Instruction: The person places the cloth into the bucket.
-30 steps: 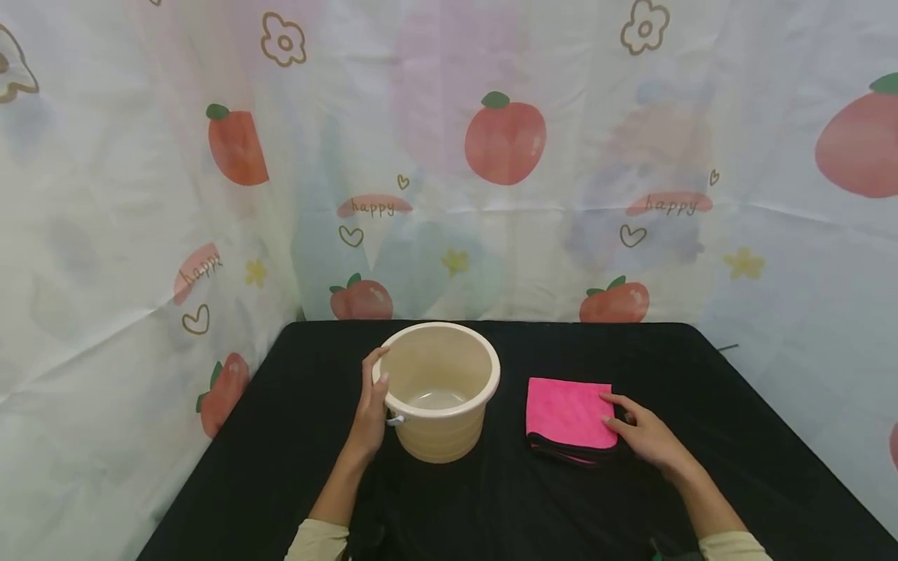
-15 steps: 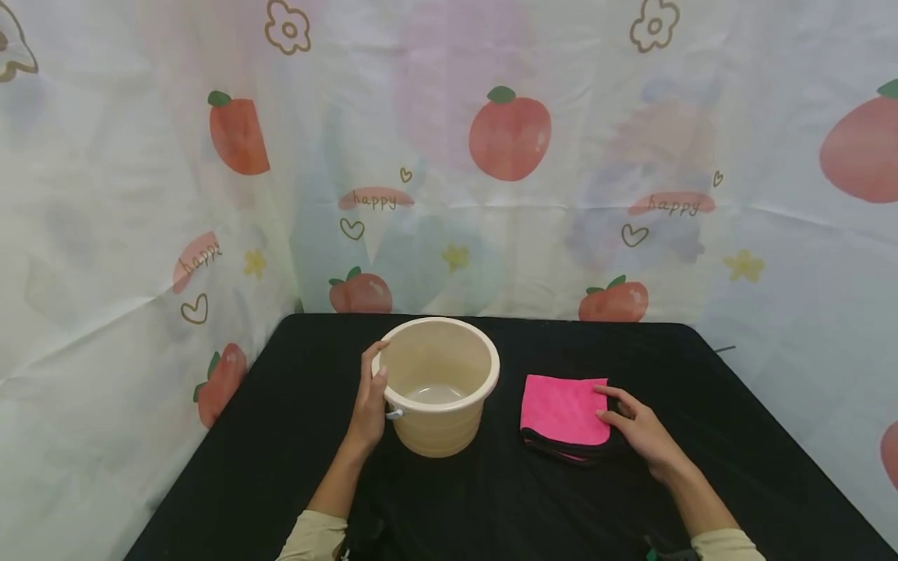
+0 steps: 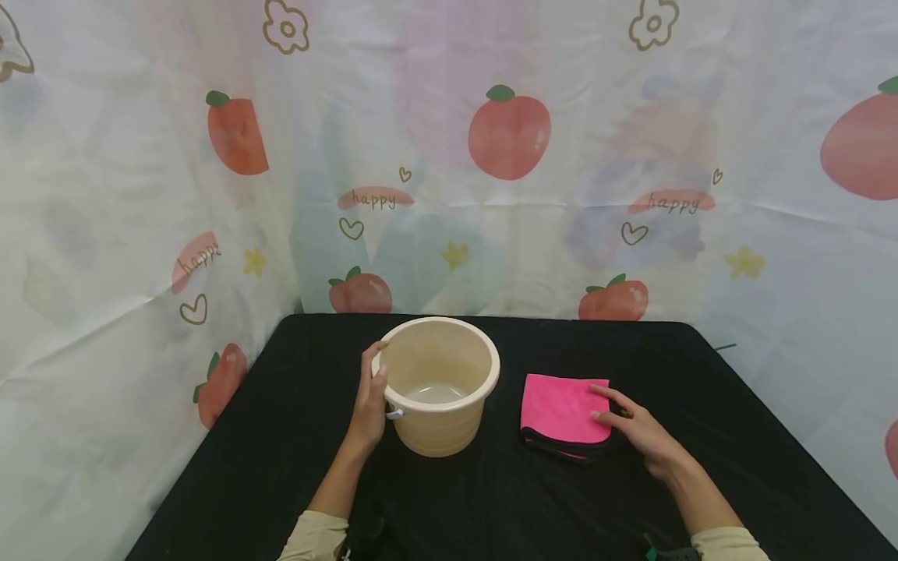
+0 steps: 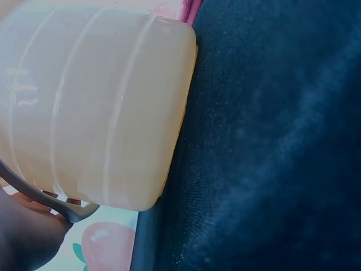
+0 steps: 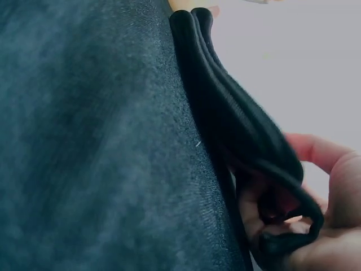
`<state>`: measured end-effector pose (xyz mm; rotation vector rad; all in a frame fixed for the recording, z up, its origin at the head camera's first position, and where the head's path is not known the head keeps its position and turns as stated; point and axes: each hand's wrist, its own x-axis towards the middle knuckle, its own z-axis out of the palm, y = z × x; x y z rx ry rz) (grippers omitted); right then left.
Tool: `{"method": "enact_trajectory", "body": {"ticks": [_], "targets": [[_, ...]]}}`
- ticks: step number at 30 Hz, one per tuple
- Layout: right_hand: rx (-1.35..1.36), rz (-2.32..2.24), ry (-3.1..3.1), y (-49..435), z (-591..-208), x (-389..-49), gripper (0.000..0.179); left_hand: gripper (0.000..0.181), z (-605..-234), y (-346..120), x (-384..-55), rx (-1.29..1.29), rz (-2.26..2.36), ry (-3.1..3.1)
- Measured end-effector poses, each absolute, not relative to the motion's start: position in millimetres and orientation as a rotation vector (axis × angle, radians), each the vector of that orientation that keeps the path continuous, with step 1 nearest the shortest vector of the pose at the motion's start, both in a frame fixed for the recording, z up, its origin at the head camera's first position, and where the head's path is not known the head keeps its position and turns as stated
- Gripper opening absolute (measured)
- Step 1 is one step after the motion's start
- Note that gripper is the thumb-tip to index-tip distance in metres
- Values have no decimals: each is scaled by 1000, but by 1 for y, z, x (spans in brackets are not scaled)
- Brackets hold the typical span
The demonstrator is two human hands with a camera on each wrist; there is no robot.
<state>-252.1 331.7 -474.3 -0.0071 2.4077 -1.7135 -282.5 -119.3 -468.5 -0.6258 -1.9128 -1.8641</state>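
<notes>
A cream plastic bucket stands upright left of centre in the head view, its opening facing up. My left hand grips its left rim, thumb outside and fingertips over the edge. The bucket's grey handle hangs by that hand in the left wrist view. To the right lies a folded pink cloth with black edging. My right hand holds the cloth's right side, thumb and a finger on top. In the right wrist view, other fingers curl beneath the cloth's black edging.
Black fabric covers the table under both things. A pale curtain printed with fruit and hearts hangs behind the table and along its sides. A thin dark stick pokes out at the table's right edge.
The pink cloth has shifted slightly left toward the bucket, and my right fingertips reach a little further over it. My left hand keeps its grip on the bucket; the head view has tilted slightly.
</notes>
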Motion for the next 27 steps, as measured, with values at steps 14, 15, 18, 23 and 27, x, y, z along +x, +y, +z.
{"method": "enact_trajectory", "body": {"ticks": [14,15,18,23,27], "targets": [[61,-1827,2266,326,-478,-251,66,49,-471,-119,-281,-607,-1875,-1912],[80,-1840,2243,326,-478,-250,66,49,-471,-119,-281,-605,-1875,-1913],[131,-1916,2167,326,-477,-250,61,49,-473,-119,-280,-603,-1876,-1917],[92,-2119,1965,327,-473,-247,51,49,-472,-119,-282,-614,-1881,-1908],[-22,-2214,1784,323,-471,-246,48,49,-469,-121,-282,-614,-1880,-1902]]}}
